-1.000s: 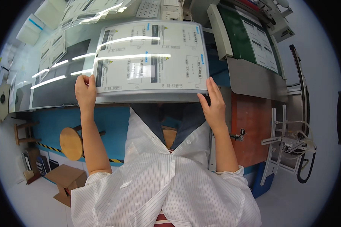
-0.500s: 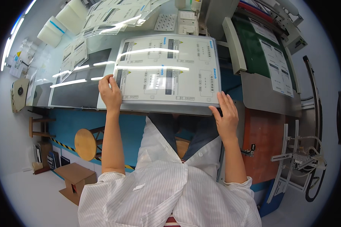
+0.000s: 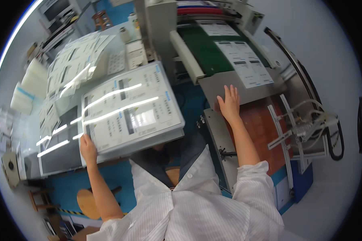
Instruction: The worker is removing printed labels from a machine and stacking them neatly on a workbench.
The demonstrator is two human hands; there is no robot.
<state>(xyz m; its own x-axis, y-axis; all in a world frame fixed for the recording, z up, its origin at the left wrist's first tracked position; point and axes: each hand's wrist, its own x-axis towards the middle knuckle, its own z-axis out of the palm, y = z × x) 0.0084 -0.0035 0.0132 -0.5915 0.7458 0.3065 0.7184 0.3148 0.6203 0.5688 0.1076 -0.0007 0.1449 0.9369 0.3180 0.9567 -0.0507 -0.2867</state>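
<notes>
Stack of printed sheets [image 3: 130,110] sits tilted above the counter [image 3: 60,150], its lower-left corner pinched by the left hand [image 3: 87,148] at about seven o'clock. Right hand [image 3: 229,103], fingers spread flat, rests well apart at three o'clock on the machine's grey tray [image 3: 245,86].
</notes>
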